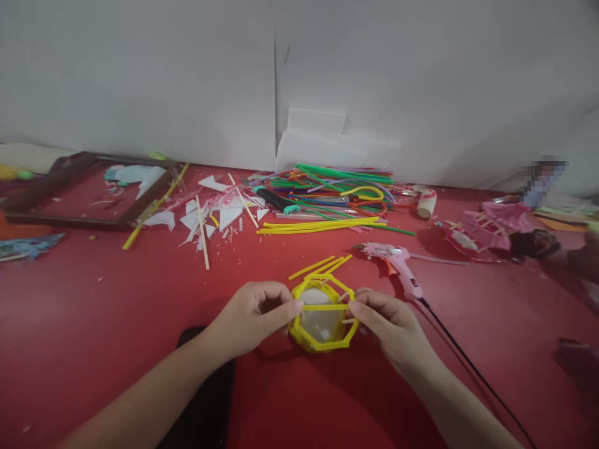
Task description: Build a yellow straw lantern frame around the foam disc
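A yellow octagonal frame made of fuzzy sticks stands on the red table, with a pale round base and short wooden sticks inside it. One yellow strip lies across its top. My left hand pinches the strip's left end at the frame's rim. At the right end of the strip, my right hand pinches it against the rim. Several loose yellow pieces lie just behind the frame.
A pink glue gun with a black cord lies at the right. Behind are colourful pipe cleaners and white scraps. A brown frame lies far left, pink crafts far right. A dark flat object sits under my left forearm.
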Action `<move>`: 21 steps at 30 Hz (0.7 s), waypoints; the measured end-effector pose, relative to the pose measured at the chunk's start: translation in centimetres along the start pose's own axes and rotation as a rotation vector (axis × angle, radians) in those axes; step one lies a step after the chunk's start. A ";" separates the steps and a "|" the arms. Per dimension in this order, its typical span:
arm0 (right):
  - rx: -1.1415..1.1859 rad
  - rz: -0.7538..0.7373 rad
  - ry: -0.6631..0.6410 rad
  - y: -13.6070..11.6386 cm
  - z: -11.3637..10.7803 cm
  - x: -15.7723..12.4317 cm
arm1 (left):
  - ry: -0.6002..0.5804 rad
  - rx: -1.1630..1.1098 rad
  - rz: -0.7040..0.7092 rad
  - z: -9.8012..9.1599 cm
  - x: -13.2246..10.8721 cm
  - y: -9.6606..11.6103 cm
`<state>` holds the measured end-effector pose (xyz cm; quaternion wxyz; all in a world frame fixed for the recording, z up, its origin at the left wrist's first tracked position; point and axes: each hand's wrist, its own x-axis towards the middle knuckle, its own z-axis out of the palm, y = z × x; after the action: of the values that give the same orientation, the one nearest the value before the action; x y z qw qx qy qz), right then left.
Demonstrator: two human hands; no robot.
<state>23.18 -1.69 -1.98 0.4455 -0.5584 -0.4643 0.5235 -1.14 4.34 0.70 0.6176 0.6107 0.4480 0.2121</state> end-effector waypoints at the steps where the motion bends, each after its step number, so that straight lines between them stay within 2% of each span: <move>1: 0.031 0.022 0.004 0.1 0.1 0.0 | -0.005 -0.010 -0.012 0.0 0.0 0.0; 6: 0.137 0.141 0.029 0.3 0.2 -0.1 | 0.017 -0.050 -0.037 -0.1 -0.1 0.1; 13: 0.121 0.128 0.011 0.3 0.1 -0.1 | -0.020 -0.047 -0.016 -0.2 -0.2 -0.1; 21: 0.212 0.136 -0.018 -0.1 0.5 -0.2 | -0.027 -0.106 0.013 -0.2 -0.1 -0.2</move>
<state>22.69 -1.83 -1.88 0.4612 -0.5336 -0.3713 0.6039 -1.45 4.34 0.63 0.6537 0.5828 0.4238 0.2310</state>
